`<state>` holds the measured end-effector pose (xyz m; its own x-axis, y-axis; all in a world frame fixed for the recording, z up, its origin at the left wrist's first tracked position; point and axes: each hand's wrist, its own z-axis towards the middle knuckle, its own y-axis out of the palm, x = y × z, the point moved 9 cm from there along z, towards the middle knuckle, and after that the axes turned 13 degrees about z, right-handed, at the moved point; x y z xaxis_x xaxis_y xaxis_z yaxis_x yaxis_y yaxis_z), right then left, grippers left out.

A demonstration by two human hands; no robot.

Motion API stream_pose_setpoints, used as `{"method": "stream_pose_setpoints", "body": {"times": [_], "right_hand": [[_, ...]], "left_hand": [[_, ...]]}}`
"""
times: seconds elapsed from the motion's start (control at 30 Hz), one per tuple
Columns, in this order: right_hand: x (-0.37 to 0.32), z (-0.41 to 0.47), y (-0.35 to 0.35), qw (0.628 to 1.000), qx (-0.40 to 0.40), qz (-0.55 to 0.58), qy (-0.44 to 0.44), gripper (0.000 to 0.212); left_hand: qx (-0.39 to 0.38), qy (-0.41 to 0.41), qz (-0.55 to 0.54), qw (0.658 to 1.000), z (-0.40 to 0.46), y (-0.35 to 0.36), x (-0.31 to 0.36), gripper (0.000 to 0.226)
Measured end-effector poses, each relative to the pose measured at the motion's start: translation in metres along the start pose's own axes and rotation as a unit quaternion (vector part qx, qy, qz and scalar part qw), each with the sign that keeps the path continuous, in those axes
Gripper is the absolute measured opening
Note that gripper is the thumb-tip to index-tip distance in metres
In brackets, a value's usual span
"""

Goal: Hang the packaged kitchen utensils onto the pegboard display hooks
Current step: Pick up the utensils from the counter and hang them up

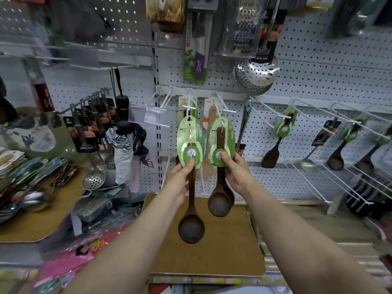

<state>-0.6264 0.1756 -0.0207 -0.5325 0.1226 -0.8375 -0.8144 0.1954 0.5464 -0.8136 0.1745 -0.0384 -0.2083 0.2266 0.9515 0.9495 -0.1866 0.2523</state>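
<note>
dark wooden ladle [190, 211] on a green card [189, 143], pinched at the card's lower edge by the left hand [177, 183]; card top at a white hook [189, 107] on the pegboard [318, 81]. right hand [235, 172] pinches a second card [221, 143] bearing ladles [219, 200] on the neighbouring hook [228, 110].

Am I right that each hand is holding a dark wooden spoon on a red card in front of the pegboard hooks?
Not quite: the head view shows the cards are green, not red. The left hand and right hand each hold a dark wooden spoon before the pegboard hooks.
</note>
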Motion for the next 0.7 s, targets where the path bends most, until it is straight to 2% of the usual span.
{"method": "stream_pose_setpoints", "body": {"times": [0.1,0.27,0.37,0.43,0.7], "right_hand": [[0.002,-0.017,-0.004,1.0,0.003,-0.007,-0.001,0.05],[0.009,-0.044,0.002,1.0,0.016,0.01,0.001,0.037],[0.013,-0.057,0.01,0.999,0.026,0.022,0.007,0.055],[0.015,-0.065,0.014,0.999,0.028,0.033,0.008,0.058],[0.024,-0.093,0.02,0.999,0.032,0.037,0.005,0.043]], "left_hand": [[-0.003,0.002,-0.003,1.0,-0.009,-0.001,-0.003,0.022],[-0.011,0.0,-0.002,1.0,-0.024,0.005,-0.008,0.009],[-0.008,0.006,-0.011,1.0,-0.03,0.005,-0.008,0.02],[-0.007,0.01,-0.018,1.0,-0.033,0.003,-0.009,0.024],[-0.016,0.002,-0.039,0.999,-0.043,-0.009,-0.011,0.02]]}}
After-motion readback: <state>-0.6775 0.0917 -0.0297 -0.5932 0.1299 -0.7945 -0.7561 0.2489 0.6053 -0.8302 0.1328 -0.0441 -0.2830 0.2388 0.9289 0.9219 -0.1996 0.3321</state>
